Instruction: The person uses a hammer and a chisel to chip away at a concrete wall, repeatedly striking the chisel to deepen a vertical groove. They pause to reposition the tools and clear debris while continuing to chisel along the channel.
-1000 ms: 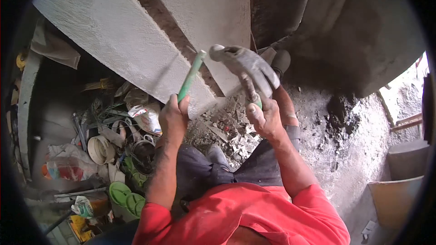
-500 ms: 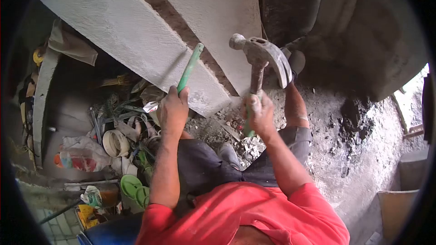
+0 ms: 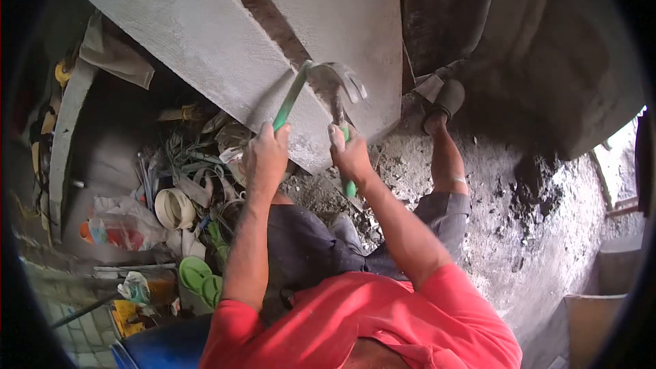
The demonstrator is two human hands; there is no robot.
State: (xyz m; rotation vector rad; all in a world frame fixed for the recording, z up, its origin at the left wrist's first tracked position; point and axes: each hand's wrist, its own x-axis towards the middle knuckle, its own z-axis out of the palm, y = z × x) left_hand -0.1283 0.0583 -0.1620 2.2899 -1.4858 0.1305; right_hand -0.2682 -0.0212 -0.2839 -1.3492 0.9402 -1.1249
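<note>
My left hand (image 3: 265, 160) is closed around a slim green chisel (image 3: 292, 99), which points up and to the right. Its working tip is out of sight. My right hand (image 3: 351, 153) grips a claw hammer (image 3: 336, 99) by its green handle, claw turned to the right. The hammer's head is at the chisel's upper end and seems to touch it. Behind both tools lies a pale, rough slab (image 3: 198, 34), crossed by a brown strip (image 3: 256, 3).
Rubble (image 3: 389, 164) covers the floor around my legs. To the left are a white plastic ring (image 3: 174, 209), plastic bags (image 3: 126, 224), green slippers (image 3: 198, 275) and tangled scraps. A grey curved wall (image 3: 560, 61) rises at the right.
The hammer has swung left and down from the right, onto the chisel's upper end. My left hand has stayed nearly in place, holding the chisel.
</note>
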